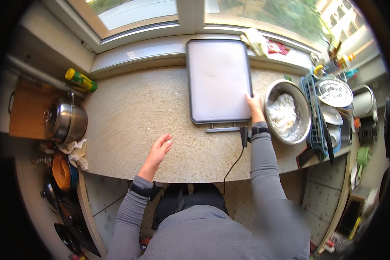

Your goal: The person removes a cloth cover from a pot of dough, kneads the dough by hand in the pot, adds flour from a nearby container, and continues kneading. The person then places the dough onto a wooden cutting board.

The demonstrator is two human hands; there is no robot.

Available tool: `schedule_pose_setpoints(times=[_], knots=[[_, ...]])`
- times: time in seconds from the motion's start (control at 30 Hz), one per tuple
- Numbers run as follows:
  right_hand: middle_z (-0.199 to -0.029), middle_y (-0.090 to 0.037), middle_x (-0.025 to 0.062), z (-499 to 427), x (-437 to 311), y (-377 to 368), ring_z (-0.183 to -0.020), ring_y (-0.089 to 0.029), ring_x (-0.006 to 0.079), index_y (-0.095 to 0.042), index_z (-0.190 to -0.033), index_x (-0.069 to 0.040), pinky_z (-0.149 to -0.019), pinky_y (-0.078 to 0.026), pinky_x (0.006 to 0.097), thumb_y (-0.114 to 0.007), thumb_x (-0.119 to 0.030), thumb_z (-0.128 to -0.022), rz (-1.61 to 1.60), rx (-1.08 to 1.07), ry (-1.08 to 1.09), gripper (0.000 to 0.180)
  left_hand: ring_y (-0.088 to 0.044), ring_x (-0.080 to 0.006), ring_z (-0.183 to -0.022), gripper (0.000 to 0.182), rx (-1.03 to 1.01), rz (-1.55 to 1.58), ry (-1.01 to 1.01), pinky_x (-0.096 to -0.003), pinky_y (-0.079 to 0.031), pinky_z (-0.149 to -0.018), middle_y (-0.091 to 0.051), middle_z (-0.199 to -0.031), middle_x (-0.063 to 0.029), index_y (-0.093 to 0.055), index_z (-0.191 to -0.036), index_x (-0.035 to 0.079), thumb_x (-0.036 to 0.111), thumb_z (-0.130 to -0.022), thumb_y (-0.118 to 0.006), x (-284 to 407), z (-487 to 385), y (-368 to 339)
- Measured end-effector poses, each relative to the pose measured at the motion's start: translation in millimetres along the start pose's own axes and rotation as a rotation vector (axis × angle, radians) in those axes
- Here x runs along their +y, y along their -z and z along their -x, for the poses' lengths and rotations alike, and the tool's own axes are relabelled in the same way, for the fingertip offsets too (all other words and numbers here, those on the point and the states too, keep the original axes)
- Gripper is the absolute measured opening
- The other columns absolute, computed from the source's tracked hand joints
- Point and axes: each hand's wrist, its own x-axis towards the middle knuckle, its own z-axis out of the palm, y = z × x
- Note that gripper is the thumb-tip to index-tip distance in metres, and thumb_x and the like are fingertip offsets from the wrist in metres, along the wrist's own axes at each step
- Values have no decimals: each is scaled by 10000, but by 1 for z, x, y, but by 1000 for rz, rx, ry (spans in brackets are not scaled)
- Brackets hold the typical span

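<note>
An electric griddle (219,81) with a pale flat plate and dark rim stands toward the back of the stone-look counter, its far end by the windowsill. My right hand (255,105) grips its right rim near the front corner; the fingers under the edge are hidden. A metal bar handle (223,130) juts from the griddle's front. Beside it, a black plug (244,136) with a cord hangs toward the counter's front edge. My left hand (157,154) hovers over the counter at the front left, holding nothing, fingers slightly apart. To the right of my right hand sits a steel bowl (287,112) holding white, floury dough.
A blue dish rack (307,97) with dishes stands at the right, a black knife handle (328,143) along its side. At the left are a steel pot (70,118), a green canister (81,80) and a cloth (78,154). Another cloth (256,41) lies on the windowsill.
</note>
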Motion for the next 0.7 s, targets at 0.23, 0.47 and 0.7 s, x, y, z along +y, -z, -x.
schedule_pose_setpoints(times=[0.23,0.47,0.7], knots=[[-1135,-583,144,36,-27,-40,-923,-609,225,-352,-1369,-39,-807,-507,315,-609,78,-788,-838,-432,-154,645,-513,-198,-1162,471,250,68,26,-329,-417,-952,-456,-1360,-88,-374,-1383,58,180,-946,-499,-24,58,55],[-1085,-611,183,55,-107,-143,-874,-632,240,-386,-1364,-23,-732,-531,339,-574,111,-805,-858,-427,-240,605,-519,-202,-1150,456,338,115,-59,-333,-422,-944,-453,-1358,-88,-385,-1373,61,180,-949,-501,-25,73,92],[-1110,-615,159,89,-170,-259,-926,-609,231,-409,-1347,-12,-786,-493,344,-601,103,-791,-818,-435,-244,600,-518,-212,-1157,461,374,189,-78,-339,-418,-953,-449,-1361,-105,-384,-1371,51,170,-944,-510,-37,99,171]])
